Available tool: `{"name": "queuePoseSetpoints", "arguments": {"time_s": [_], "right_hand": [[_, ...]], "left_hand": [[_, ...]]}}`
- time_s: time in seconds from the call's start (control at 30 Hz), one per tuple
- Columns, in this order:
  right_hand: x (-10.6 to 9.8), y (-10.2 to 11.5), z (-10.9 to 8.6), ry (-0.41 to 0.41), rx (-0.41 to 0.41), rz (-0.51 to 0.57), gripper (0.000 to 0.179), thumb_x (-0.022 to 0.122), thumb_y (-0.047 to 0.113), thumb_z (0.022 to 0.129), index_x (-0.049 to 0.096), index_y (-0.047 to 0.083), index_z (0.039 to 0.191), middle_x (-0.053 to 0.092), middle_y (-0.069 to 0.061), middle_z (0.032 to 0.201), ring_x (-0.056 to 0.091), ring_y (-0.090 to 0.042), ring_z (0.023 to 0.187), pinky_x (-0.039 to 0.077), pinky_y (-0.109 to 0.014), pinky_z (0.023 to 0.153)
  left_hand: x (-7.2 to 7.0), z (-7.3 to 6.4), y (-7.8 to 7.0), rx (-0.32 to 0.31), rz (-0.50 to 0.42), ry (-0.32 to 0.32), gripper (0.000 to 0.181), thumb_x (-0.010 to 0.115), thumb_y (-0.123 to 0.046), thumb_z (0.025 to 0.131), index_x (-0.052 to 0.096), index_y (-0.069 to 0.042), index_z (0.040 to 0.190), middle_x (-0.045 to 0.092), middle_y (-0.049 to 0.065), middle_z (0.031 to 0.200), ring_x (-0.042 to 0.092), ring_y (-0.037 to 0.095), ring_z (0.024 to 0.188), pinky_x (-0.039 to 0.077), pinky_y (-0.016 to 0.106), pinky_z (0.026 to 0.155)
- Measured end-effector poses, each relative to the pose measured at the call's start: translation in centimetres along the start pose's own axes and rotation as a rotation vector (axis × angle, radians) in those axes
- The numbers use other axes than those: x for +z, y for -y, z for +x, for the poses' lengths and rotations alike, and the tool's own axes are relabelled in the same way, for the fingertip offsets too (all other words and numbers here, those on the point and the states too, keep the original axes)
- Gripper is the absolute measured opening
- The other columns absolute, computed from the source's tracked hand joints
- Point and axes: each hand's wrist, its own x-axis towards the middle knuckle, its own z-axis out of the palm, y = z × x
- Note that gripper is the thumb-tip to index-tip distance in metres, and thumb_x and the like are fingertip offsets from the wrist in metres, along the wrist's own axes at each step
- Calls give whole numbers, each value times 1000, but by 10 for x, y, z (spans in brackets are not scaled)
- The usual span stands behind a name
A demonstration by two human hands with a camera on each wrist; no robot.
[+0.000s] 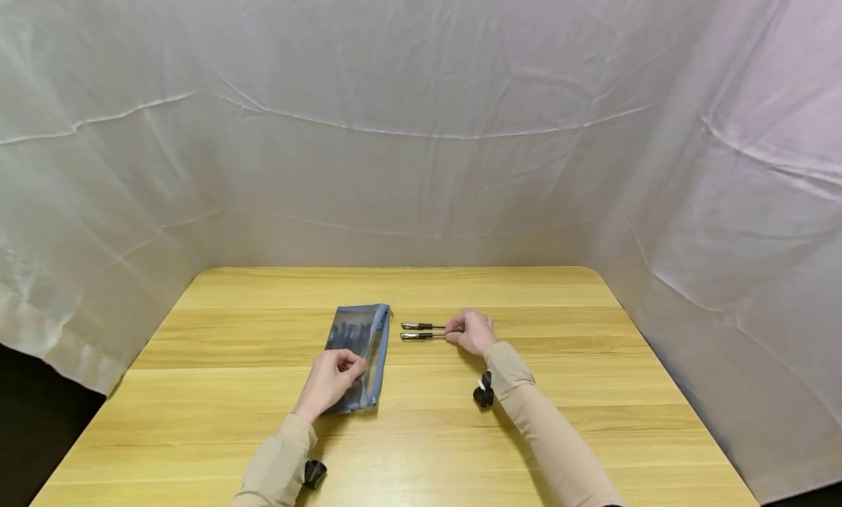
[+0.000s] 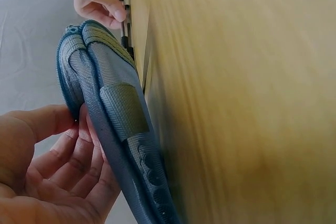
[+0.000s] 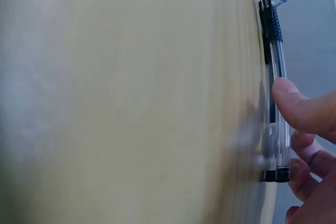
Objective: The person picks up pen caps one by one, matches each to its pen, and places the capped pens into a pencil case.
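A blue mesh zip pouch [image 1: 379, 357] lies left of centre on the table, its zipped side facing right. Several dark long shapes [image 1: 349, 337] show through the mesh, too blurred to name. My left hand [image 1: 330, 378] pinches the pouch's upper edge between thumb and fingers; the left wrist view shows the zip opening [image 2: 79, 45] parted there. To the right, two clear-barrelled pens with black caps, a far pen [image 1: 416, 326] and a near pen [image 1: 416, 336], lie side by side, caps toward the pouch. My right hand [image 1: 471, 332] holds the near pen [image 3: 281, 66] by its rear barrel, thumb against it.
The wooden table [image 1: 559, 434] has rounded far corners. Pale cloth [image 1: 421, 178] hangs behind it and along both sides. A black wrist device [image 1: 315, 474] is on the left forearm, and another black device [image 1: 483, 392] on the right.
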Motion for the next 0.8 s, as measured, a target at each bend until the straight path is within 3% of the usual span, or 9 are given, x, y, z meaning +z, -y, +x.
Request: {"name": "queuePoseSetpoints", "arguments": {"time_s": [0.23, 0.57, 0.8], "right_hand": [[-3, 2, -11, -10, -5, 20, 5, 80, 11, 83, 77, 12, 86, 71, -4, 97, 56, -18, 88, 30, -46, 96], [-8, 10, -23, 4, 19, 5, 5, 77, 14, 86, 75, 13, 90, 71, -6, 110, 59, -23, 95, 28, -48, 99], [-9, 15, -27, 12, 2, -5, 5, 76, 16, 87, 75, 12, 90, 69, -2, 97, 57, -18, 88, 28, -48, 97]], "left_hand": [[0, 0, -1, 5, -1, 1, 12, 70, -11, 93, 75, -5, 85, 70, 1, 70, 64, 10, 60, 52, 24, 60], [0, 0, -1, 5, 0, 5, 12, 69, -11, 94, 75, -5, 85, 70, 0, 70, 64, 10, 61, 51, 24, 60], [1, 0, -2, -3, -1, -1, 11, 70, -11, 93, 75, -5, 86, 70, 0, 70, 64, 10, 61, 51, 24, 60]]}}
